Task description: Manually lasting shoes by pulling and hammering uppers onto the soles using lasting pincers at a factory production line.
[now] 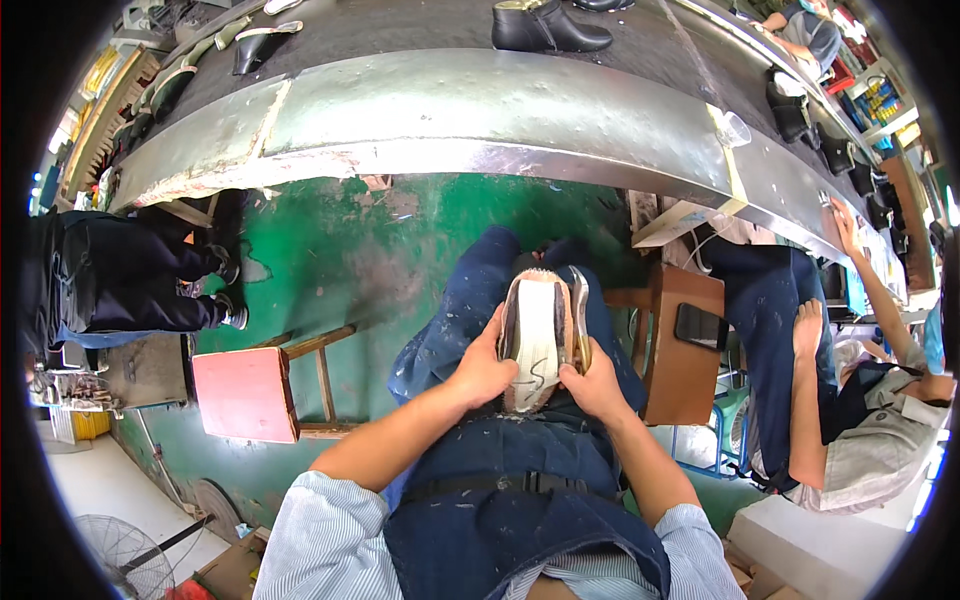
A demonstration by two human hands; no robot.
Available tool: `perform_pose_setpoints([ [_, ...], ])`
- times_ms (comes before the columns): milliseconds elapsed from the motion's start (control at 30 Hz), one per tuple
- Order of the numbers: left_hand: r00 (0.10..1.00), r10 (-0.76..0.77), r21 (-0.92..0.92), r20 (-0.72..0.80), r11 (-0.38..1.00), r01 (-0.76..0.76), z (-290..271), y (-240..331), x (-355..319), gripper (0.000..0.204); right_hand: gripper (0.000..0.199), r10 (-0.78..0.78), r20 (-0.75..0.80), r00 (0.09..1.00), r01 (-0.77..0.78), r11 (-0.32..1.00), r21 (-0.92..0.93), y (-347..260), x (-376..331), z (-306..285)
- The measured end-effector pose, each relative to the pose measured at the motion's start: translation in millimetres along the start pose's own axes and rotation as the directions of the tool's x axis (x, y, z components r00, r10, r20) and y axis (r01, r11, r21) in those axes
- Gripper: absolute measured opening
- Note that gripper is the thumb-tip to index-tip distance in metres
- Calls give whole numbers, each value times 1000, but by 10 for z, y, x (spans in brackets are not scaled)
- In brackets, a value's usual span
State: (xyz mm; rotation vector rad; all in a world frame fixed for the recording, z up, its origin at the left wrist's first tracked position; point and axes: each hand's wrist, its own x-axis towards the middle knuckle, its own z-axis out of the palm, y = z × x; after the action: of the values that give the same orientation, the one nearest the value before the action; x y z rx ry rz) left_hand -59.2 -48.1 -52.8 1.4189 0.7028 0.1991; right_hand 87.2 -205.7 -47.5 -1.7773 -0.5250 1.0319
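A shoe on its last (535,345) rests sole side up on my lap, toe pointing away from me. Its pale insole board shows in the middle, with a dark pen mark near the heel, and rough tan edges are folded in around the toe. My left hand (483,368) grips the shoe's left side, thumb on the bottom. At the opposite side, my right hand (597,382) is closed on slim metal pincers (580,310) with a curved head, lying along the shoe's right edge. The right thumb also presses against the shoe; the pincers' lower part is hidden in the palm.
Ahead runs a metal-edged conveyor bench (450,105) carrying a black ankle boot (550,27) and several other shoes. A pink-topped stool (246,394) stands left; a brown stool (685,345) with a phone stands right. Co-workers (860,430) are on both sides. A fan (125,555) is lower left.
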Motion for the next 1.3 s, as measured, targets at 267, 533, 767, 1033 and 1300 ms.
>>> perform_pose_setpoints([
  [267,957,-1,50,289,999,-14,171,-196,-151,108,47,5,11,1000,-9,913,407,207,-38,-216],
  [533,933,318,435,169,826,-360,-119,743,-54,80,31,205,-109,973,-106,809,579,178,-295,-451],
  [767,886,361,290,292,849,-442,25,1609,504,63,42,116,-97,989,-37,808,588,393,-789,-716],
  [1033,970,-215,-178,116,956,233,289,-124,1044,61,28,244,122,962,-240,970,-51,-37,-942,-712],
  [1300,904,-126,-282,410,924,257,108,-285,743,49,33,245,281,928,-177,953,-246,-244,-625,-734],
])
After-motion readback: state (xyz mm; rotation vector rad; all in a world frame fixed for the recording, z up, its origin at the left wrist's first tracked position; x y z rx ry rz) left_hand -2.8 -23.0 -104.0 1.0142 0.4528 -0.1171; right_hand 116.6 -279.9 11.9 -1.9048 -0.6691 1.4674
